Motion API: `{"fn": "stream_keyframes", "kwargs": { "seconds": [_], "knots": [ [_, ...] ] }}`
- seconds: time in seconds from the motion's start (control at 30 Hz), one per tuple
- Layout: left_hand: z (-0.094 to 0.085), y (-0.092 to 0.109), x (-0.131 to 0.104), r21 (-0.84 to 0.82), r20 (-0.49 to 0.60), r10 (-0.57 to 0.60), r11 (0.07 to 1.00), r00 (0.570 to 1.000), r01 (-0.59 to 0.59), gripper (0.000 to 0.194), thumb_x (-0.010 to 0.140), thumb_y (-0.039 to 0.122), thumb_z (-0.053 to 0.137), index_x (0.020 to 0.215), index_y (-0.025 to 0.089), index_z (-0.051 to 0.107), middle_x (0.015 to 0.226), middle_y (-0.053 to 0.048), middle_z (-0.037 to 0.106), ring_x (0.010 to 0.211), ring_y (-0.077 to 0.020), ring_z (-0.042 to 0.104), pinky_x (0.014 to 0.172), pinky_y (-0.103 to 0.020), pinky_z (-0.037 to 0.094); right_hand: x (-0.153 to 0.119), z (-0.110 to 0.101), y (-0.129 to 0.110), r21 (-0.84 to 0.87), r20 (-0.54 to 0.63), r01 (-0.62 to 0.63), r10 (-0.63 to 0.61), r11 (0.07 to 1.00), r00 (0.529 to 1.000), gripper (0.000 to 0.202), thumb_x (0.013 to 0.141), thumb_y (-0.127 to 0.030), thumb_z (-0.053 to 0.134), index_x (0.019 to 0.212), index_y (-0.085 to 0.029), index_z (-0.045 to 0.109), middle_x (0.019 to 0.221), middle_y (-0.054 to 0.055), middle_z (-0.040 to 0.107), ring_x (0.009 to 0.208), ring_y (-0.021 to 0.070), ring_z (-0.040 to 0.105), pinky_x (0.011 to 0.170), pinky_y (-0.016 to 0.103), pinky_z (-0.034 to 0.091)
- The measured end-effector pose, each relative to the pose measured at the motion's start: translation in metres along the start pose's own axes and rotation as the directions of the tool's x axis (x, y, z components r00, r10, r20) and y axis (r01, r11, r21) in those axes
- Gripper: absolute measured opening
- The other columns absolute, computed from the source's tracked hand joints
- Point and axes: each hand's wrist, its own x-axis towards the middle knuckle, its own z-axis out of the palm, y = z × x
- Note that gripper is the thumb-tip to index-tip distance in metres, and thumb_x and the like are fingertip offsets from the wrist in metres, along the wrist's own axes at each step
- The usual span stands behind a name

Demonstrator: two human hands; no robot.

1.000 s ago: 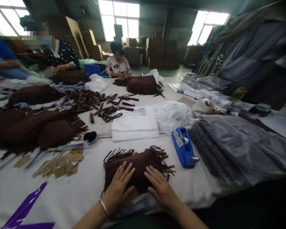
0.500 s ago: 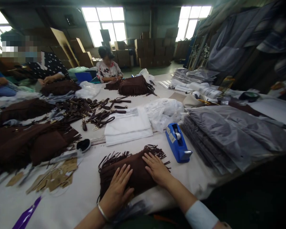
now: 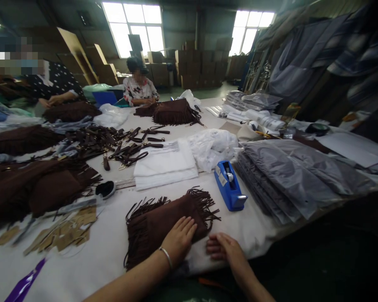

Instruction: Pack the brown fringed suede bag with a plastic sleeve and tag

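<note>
A dark brown fringed bag [image 3: 151,228] lies flat on the table in front of me, with fringe strips spread at its left and far edges. My left hand [image 3: 180,238], a bracelet on its wrist, rests flat on the bag's lower right part with fingers stretched out. Just right of the bag, over the table's near edge, is my right hand [image 3: 225,249]. Its fingers are loosely curved and nothing shows in them. A blue tape dispenser [image 3: 230,186] stands to the right, beyond the bag.
Folded white bags [image 3: 166,165] and crumpled clear plastic [image 3: 214,144] lie behind. Grey items in clear bags [image 3: 290,180] are stacked at right. Brown straps [image 3: 97,140], more fringed bags [image 3: 53,188] and cardboard tags [image 3: 69,226] cover the left. Two people [image 3: 140,86] work opposite.
My right hand has come off the bag, moving down toward the near table edge, its fingers curling. My left hand has slid right across the bag. The view has shifted slightly.
</note>
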Motion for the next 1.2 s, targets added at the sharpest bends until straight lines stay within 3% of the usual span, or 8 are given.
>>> {"fn": "stream_keyframes", "kwargs": {
  "seconds": [0.2,0.6,0.8,0.9,0.97,1.07,1.13,1.2],
  "knots": [
    [-0.012,-0.006,-0.014,0.001,-0.188,0.092,0.996,0.978,-0.093,0.062,0.072,0.003,0.041,0.133,0.010,0.041,0.136,-0.014,0.047,0.130,-0.0263,0.039,0.107,-0.050,0.037,0.018,0.040,-0.010,0.328,0.418,-0.125,-0.025,0.936,0.908,0.050,0.087,-0.053,0.040,0.113,-0.016,0.059,0.121,0.013,0.061,0.110,0.0249,0.058,0.098,0.046,0.041],
    [-0.009,0.001,-0.018,-0.132,-0.065,0.120,0.983,0.991,-0.128,0.060,0.073,0.006,0.046,0.133,0.014,0.043,0.137,-0.012,0.046,0.131,-0.0262,0.037,0.109,-0.050,0.034,0.097,0.051,-0.063,0.033,0.136,0.524,-0.523,0.851,0.841,0.079,0.089,-0.062,0.001,0.121,-0.015,0.057,0.126,0.012,0.057,0.120,0.0207,0.051,0.097,0.047,0.042],
    [-0.040,-0.010,-0.052,-0.219,-0.351,0.015,0.971,0.936,-0.098,0.039,0.087,0.010,0.046,0.122,0.024,0.054,0.105,-0.006,0.068,0.099,-0.0186,0.062,0.098,-0.040,0.045,0.090,0.080,-0.056,-0.594,0.562,0.742,-0.498,0.312,0.660,0.054,0.087,-0.048,0.047,0.124,-0.008,0.051,0.137,0.011,0.045,0.130,0.0168,0.037,0.107,0.038,0.030],
    [-0.055,-0.042,-0.089,-0.336,-0.529,-0.346,0.924,0.774,0.183,0.027,0.088,0.019,0.050,0.112,0.025,0.059,0.098,-0.006,0.067,0.095,-0.0205,0.061,0.094,-0.040,0.046,0.081,0.090,-0.047,-0.677,0.694,0.736,-0.349,-0.019,0.629,0.068,0.086,-0.043,0.053,0.143,-0.016,0.026,0.148,0.011,0.026,0.139,0.0230,0.016,0.112,0.050,0.020],
    [-0.061,-0.068,-0.118,-0.550,-0.480,-0.666,0.736,0.571,0.396,0.022,0.087,0.032,0.053,0.105,0.022,0.061,0.100,-0.007,0.066,0.097,-0.0231,0.061,0.096,-0.043,0.045,0.071,0.088,-0.047,-0.597,0.773,0.802,-0.294,-0.033,0.563,0.062,0.090,-0.042,0.047,0.144,-0.021,0.024,0.151,0.008,0.022,0.140,0.0226,0.013,0.113,0.049,0.020],
    [-0.064,-0.097,-0.159,-0.881,-0.086,-0.954,0.207,0.286,0.426,0.040,0.079,0.050,0.060,0.099,0.016,0.058,0.096,-0.011,0.068,0.093,-0.0268,0.065,0.093,-0.045,0.048,0.061,0.067,-0.056,-0.477,0.745,0.854,-0.421,0.206,0.518,0.045,0.093,-0.041,0.040,0.136,-0.027,0.040,0.147,0.005,0.034,0.137,0.0223,0.026,0.113,0.047,0.022],
    [-0.062,-0.107,-0.178,-0.934,0.242,-0.936,-0.154,0.255,0.323,0.049,0.074,0.054,0.065,0.097,0.011,0.058,0.092,-0.014,0.069,0.089,-0.0282,0.067,0.087,-0.043,0.052,0.067,0.046,-0.065,-0.466,0.438,0.699,-0.545,0.542,0.715,0.044,0.094,-0.045,0.035,0.126,-0.021,0.052,0.133,0.011,0.051,0.125,0.0236,0.045,0.108,0.047,0.032],
    [-0.061,-0.111,-0.184,-0.883,0.458,-0.833,-0.384,0.312,0.269,0.051,0.072,0.054,0.067,0.096,0.009,0.060,0.093,-0.017,0.070,0.088,-0.0281,0.068,0.084,-0.040,0.054,0.084,0.029,-0.076,-0.373,0.125,0.362,-0.341,0.854,0.932,0.052,0.092,-0.053,0.033,0.112,-0.013,0.059,0.114,0.017,0.063,0.106,0.0253,0.061,0.099,0.045,0.043]
  ]
}}
